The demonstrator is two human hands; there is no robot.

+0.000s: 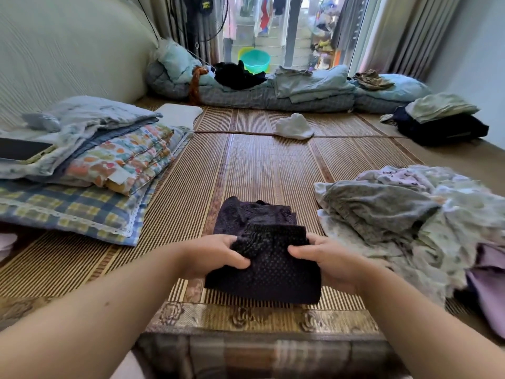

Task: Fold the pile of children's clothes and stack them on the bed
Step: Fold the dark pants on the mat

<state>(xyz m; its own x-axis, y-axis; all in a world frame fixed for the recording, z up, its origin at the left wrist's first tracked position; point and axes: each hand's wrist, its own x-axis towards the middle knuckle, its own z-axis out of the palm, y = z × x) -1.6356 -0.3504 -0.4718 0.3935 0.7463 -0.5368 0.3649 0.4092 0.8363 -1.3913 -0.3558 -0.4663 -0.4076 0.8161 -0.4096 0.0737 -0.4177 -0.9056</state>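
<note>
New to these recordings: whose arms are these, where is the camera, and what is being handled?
No machine here: one camera worn on a person's head looks forward and down, so both bare arms are that person's. The left hand and right hand grip a dark dotted garment, partly folded, on a woven mat. A loose pile of clothes lies to the right; folded bedding with a phone on it lies to the left.
</note>
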